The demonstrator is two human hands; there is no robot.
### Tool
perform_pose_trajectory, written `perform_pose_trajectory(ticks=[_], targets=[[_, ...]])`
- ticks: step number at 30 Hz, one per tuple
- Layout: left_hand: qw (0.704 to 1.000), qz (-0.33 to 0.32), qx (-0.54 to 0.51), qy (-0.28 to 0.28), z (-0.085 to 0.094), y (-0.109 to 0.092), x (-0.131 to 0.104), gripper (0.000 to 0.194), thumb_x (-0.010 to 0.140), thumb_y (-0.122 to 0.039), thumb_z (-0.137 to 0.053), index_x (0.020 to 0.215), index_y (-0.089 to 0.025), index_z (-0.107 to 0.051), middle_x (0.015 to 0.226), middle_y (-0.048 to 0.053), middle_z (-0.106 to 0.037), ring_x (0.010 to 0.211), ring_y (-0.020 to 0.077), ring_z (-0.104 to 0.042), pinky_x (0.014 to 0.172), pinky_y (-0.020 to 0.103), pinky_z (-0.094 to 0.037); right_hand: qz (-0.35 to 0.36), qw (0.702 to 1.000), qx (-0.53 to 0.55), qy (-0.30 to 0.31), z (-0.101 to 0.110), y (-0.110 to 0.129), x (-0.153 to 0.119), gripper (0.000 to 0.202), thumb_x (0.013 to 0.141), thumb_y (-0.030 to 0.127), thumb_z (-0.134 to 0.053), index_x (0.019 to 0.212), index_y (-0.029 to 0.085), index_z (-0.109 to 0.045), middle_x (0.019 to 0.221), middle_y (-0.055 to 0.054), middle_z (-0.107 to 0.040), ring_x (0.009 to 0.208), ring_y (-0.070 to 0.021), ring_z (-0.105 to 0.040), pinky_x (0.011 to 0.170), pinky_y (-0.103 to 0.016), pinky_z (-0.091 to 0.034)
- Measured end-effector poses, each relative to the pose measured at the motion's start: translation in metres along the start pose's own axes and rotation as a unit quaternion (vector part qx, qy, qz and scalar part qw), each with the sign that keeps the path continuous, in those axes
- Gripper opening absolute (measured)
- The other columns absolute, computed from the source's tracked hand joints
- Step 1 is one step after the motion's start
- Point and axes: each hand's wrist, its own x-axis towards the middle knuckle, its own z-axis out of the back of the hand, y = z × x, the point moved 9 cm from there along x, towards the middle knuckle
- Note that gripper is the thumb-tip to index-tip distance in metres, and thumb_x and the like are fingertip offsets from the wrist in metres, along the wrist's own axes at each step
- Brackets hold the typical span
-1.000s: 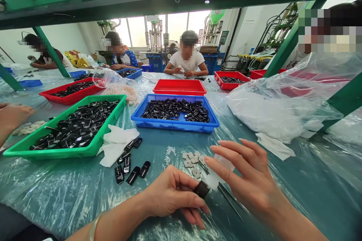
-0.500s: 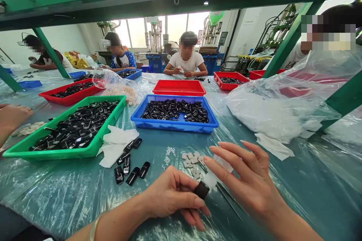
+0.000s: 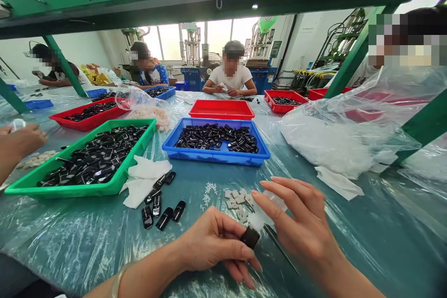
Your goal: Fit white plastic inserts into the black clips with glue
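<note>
Between thumb and fingers, my left hand (image 3: 218, 242) grips a small dark, glossy plastic piece (image 3: 250, 238) at the lower middle. To the right of it, my right hand (image 3: 296, 216) has its fingers stretched out and slightly spread. Thin metal tweezers (image 3: 282, 247) lie beside and partly under that hand; their tips point at a small pile of pale grey-white pads (image 3: 237, 199). A translucent white piece (image 3: 258, 220) lies by the tweezers, partly hidden by my right fingers. Tiny white bits (image 3: 209, 194) are scattered left of the pads. Several loose black pieces (image 3: 165, 218) lie farther left.
A green tray (image 3: 115, 186) and a blue tray (image 3: 216, 154) hold many black pieces. White cloth (image 3: 143, 177) lies between green tray and loose pieces. A large clear bag (image 3: 331, 135) sits at right. A co-worker's hands (image 3: 21, 142) are at left; other people sit across the table.
My right hand has shifted slightly left and its fingers have drawn in a little over the tweezers. My left hand stays on the black piece. At left, the co-worker's hands moved inward.
</note>
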Motion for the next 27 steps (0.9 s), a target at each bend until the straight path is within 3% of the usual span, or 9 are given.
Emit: perform_pose_trajectory(ticks=[18,27], targets=[[1.0,0.001,-0.009,0.012,-0.0024,-0.0025,-0.0031,0.018,0.07,-0.022,-0.07,0.077,-0.006,-0.07,0.073,0.008,-0.069,0.056,0.0107,-0.067,0.049,0.013,-0.05,0.02,0.999,0.037,0.006,0.0,-0.0027,0.0025,0.037,0.08,-0.004,-0.042,0.096,0.023,-0.062,0.098,-0.006,-0.065,0.1,-0.0234,-0.054,0.084,-0.045,-0.04],[1.0,0.003,-0.016,0.008,-0.0017,-0.0025,-0.0026,0.016,0.07,-0.021,-0.069,0.078,-0.007,-0.07,0.077,0.009,-0.071,0.056,0.0105,-0.067,0.049,0.013,-0.05,0.046,0.998,0.027,0.033,-0.0003,-0.0042,-0.0007,0.031,0.085,0.002,-0.046,0.098,0.024,-0.063,0.1,-0.007,-0.066,0.104,-0.023,-0.054,0.09,-0.047,-0.037]])
